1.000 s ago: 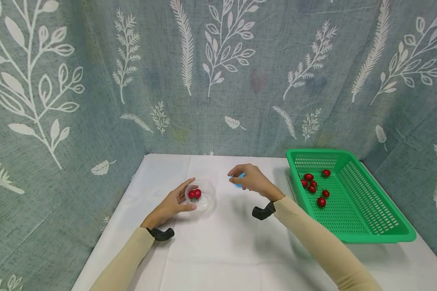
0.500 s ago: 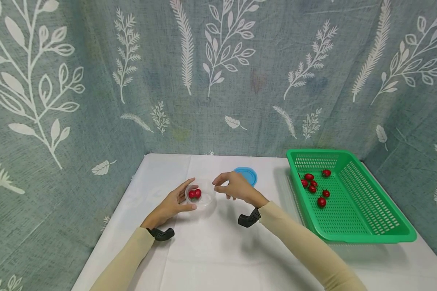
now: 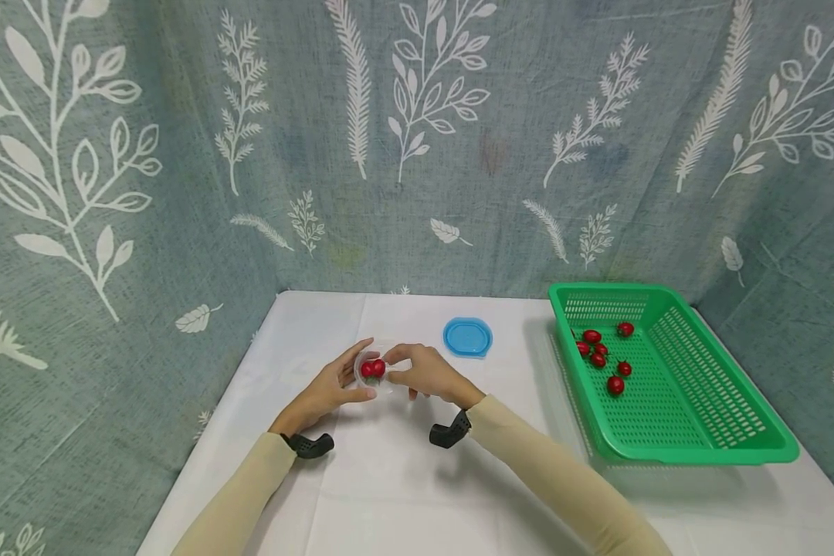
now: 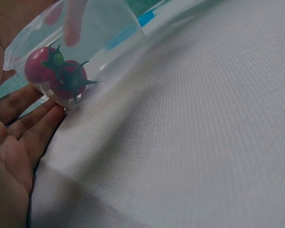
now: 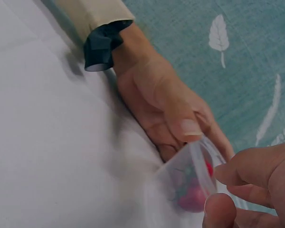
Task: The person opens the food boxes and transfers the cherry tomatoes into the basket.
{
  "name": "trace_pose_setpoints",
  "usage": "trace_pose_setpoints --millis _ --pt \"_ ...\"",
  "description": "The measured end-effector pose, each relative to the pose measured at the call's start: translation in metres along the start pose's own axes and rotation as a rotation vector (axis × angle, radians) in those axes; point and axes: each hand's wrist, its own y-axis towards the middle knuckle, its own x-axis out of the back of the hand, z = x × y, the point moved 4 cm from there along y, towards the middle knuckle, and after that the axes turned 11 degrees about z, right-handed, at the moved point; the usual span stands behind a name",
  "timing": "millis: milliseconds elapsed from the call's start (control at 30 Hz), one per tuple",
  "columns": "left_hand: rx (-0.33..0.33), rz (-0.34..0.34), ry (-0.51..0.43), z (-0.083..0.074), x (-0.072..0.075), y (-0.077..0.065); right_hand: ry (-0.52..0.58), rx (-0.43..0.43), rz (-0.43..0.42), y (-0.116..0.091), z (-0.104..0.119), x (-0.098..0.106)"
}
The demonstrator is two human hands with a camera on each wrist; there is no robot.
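Observation:
My left hand [image 3: 330, 388] holds a clear plastic cup [image 4: 104, 33] on the white cloth, thumb on one side and fingers on the other. Two red cherry tomatoes [image 3: 372, 368] with green calyxes lie inside the cup; the left wrist view shows them through its wall [image 4: 69, 80]. My right hand [image 3: 428, 374] is at the cup's right side, its thumb and forefinger apart by the rim. A right fingertip shows through the clear wall close to the tomatoes; whether it touches one, I cannot tell. The cup looks tilted.
Flat on the table behind the hands lies a blue lid [image 3: 468, 337]. A green perforated basket [image 3: 702, 457] stands at the right, with several red tomatoes [image 3: 615, 384] inside. Patterned grey-green fabric [image 3: 417, 232] hangs along the back and sides.
My right hand has come away from the blue lid, which stays on the table, and moved left to the cup. The left hand keeps holding the cup in place.

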Motion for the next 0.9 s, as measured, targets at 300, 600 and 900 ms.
trace_pose_setpoints --millis 300,600,900 --pt "-0.024 0.001 0.003 0.002 0.001 -0.001 0.01 -0.032 0.008 0.009 0.003 -0.019" --pt "-0.02 -0.001 0.016 0.002 0.003 0.0 0.066 -0.038 0.027 0.015 -0.003 -0.023" --pt "-0.01 -0.01 0.032 0.003 0.002 0.0 0.076 -0.031 0.06 0.014 -0.003 -0.022"
